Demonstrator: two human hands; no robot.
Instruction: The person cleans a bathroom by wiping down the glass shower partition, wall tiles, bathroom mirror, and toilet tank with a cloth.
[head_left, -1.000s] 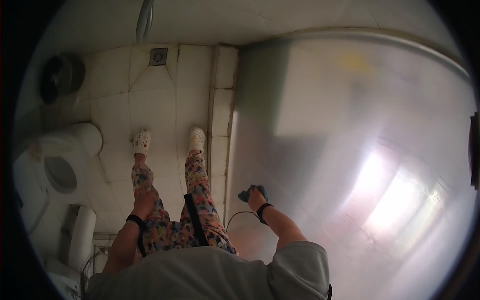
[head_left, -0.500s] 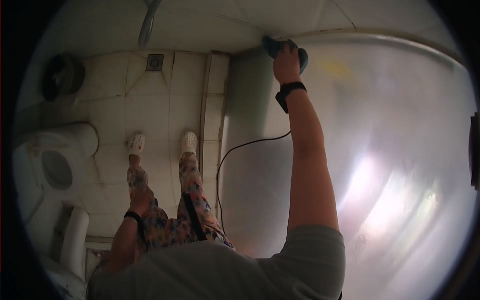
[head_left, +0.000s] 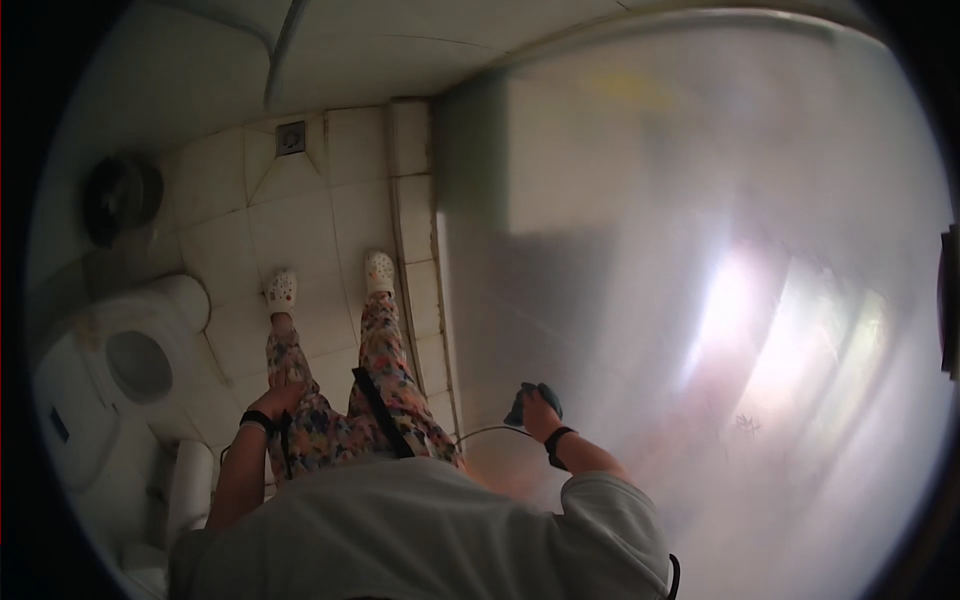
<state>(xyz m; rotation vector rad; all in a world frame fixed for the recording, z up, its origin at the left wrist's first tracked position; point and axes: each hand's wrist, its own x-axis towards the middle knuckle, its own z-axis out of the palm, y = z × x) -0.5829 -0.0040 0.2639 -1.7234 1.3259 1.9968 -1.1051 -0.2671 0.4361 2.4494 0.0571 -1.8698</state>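
My right hand [head_left: 541, 415] is closed on a dark blue-green cloth [head_left: 522, 403], low in front of the glossy panel [head_left: 600, 330] on my right. A black band circles that wrist, and a thin cable runs from it toward my waist. My left hand [head_left: 279, 400] rests against my patterned trousers [head_left: 335, 430] at the thigh; its fingers are too dark and small to read. That wrist also wears a black band.
A toilet [head_left: 140, 365] stands at the left, with a dark round object [head_left: 122, 198] beyond it. The tiled floor [head_left: 290, 230] has a square drain [head_left: 291, 138]. A tiled ledge [head_left: 412, 215] runs along the panel's base. A hose [head_left: 283, 55] hangs at the top.
My right hand, with the cloth, went up to the panel's top edge and has come back down near my body. The view has turned slightly. My left hand stays at my thigh.
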